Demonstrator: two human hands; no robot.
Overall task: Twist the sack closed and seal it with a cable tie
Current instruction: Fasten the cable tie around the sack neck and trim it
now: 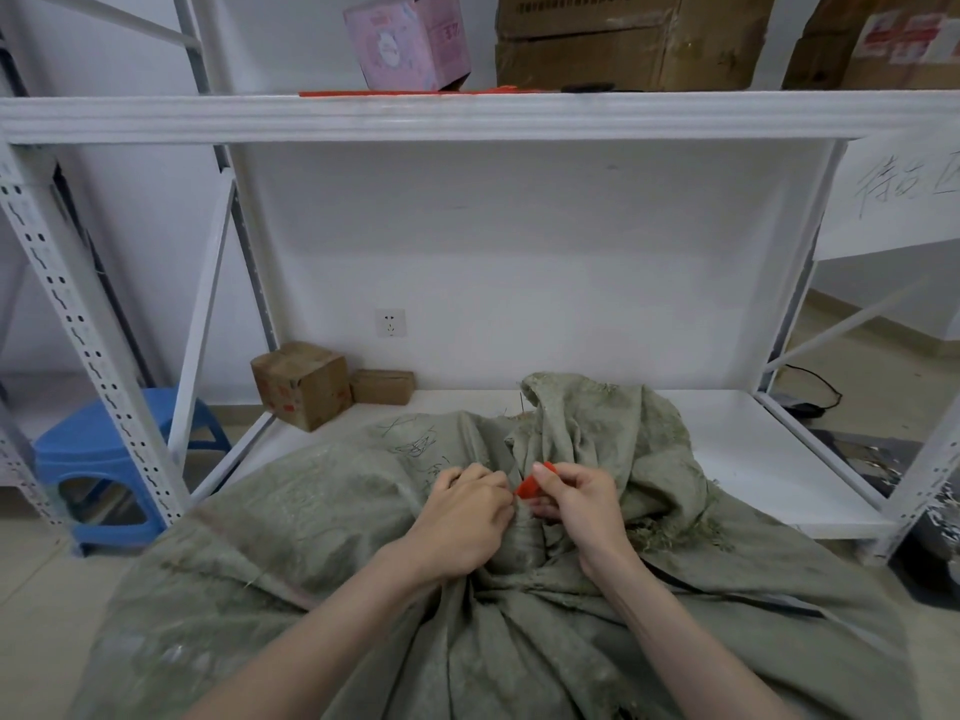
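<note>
Centrally, grey-green woven sack, neck gathered: left hand clenches neck; right hand fingers pinch red plastic cable tie.

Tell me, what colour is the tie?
Red. The tie shows best in the head view, pinched by the right hand.

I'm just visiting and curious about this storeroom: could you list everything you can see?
sack: one, grey-green, front centre, neck gathered
cable tie: one, red, at the sack's neck
rack: one, white, behind the sack
stool: one, blue, far left
small boxes: two, brown, by back wall
printed box: one, pink, upper shelf
large cartons: at least two, brown, upper shelf
socket: one, white, back wall
left hand: grips the sack's neck
right hand: pinches the cable tie
</note>
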